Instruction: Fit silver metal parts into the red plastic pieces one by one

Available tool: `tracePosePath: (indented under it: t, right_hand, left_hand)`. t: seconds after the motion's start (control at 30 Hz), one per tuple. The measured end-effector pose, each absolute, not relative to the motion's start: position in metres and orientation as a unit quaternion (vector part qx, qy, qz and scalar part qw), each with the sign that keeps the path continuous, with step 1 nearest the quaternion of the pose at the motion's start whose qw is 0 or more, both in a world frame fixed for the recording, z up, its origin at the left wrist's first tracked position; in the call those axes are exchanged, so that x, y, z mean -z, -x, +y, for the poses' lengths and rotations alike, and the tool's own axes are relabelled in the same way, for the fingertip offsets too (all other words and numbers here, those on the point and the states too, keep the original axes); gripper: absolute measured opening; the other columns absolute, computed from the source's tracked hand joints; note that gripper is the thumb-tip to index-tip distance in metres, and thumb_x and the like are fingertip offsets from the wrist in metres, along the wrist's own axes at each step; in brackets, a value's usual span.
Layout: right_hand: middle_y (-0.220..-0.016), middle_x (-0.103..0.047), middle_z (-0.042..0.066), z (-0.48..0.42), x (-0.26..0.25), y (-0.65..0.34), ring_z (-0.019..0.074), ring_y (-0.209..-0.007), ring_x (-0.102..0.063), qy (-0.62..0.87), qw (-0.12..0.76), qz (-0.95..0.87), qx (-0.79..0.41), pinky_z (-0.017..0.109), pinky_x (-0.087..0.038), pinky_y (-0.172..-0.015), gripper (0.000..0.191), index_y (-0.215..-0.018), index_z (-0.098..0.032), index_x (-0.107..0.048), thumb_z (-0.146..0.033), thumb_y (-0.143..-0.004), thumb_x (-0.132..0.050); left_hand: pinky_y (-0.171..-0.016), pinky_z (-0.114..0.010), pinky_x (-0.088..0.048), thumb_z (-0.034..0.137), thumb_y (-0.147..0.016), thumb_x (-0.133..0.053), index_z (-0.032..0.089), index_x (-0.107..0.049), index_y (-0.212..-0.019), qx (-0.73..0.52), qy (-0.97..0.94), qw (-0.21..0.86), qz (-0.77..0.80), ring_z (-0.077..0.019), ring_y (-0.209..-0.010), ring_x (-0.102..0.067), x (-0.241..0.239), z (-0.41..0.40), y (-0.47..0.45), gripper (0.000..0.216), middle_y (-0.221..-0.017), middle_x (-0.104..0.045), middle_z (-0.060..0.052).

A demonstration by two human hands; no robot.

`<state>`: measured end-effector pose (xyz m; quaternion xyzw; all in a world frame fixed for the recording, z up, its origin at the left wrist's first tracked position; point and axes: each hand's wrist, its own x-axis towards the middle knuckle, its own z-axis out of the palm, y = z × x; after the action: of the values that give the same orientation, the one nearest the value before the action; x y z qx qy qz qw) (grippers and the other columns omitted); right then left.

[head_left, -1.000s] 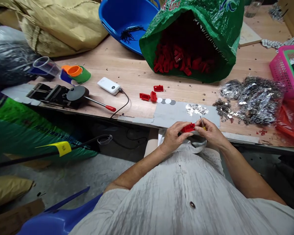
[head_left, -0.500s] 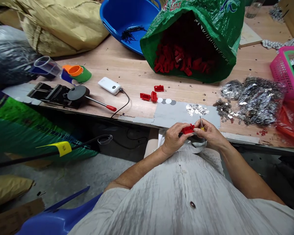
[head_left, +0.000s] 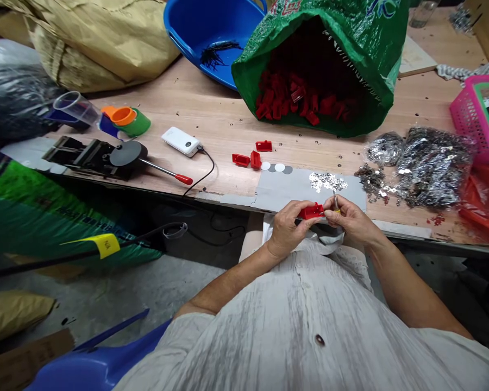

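My left hand (head_left: 287, 228) is closed round a small red plastic part (head_left: 312, 211), held just in front of the table's near edge. My right hand (head_left: 350, 220) pinches a thin metal tool with a yellow handle (head_left: 335, 201) and its fingertips touch the right end of the red part. A small heap of shiny metal bits (head_left: 327, 181) lies on a grey sheet (head_left: 285, 190) just beyond my hands. Three loose red parts (head_left: 252, 157) lie further left on the wooden table (head_left: 212, 125). An open green sack (head_left: 350, 49) holds several more red parts.
Clear bags of metal pieces (head_left: 424, 163) sit at the right beside a pink basket (head_left: 476, 117). A blue basin (head_left: 212, 32), a white power bank (head_left: 180, 141) with cable, a black hand press (head_left: 106, 157) and cups (head_left: 118, 120) lie to the left.
My hands and the red part have shifted very slightly upward; the hold on the part and the tool is the same.
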<state>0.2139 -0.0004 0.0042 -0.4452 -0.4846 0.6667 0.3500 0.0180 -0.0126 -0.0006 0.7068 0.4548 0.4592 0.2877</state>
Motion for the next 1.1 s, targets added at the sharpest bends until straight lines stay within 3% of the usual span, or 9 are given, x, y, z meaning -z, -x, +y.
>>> tracePosePath:
  t: [0.23, 1.1]
  right_hand:
    - [-0.079, -0.047, -0.004, -0.001, 0.000, -0.216, 0.0106, -0.062, -0.038, 0.464, 0.343, -0.527, -0.624, 0.027, -0.031, -0.056, 0.034, -0.091, -0.022, -0.054, -0.050, -0.083, -0.071]
    - [-0.068, -0.041, -0.006, -0.006, 0.011, -0.206, 0.0106, -0.058, -0.034, 0.465, 0.330, -0.518, -0.637, 0.025, -0.026, -0.051, 0.039, -0.087, -0.023, -0.049, -0.055, -0.081, -0.070]
  left_hand:
    - [-0.085, -0.035, -0.054, 0.039, -0.086, -0.070, 0.020, -0.068, -0.107, -0.451, -0.716, 0.279, 0.455, -0.0201, -0.094, -0.069, 0.000, -0.015, -0.020, 0.028, -0.101, -0.074, -0.008]
    - [-0.085, -0.034, -0.053, 0.033, -0.090, -0.066, 0.019, -0.064, -0.112, -0.430, -0.768, 0.233, 0.413, -0.0209, -0.094, -0.068, 0.007, -0.018, -0.016, 0.026, -0.101, -0.073, -0.009]
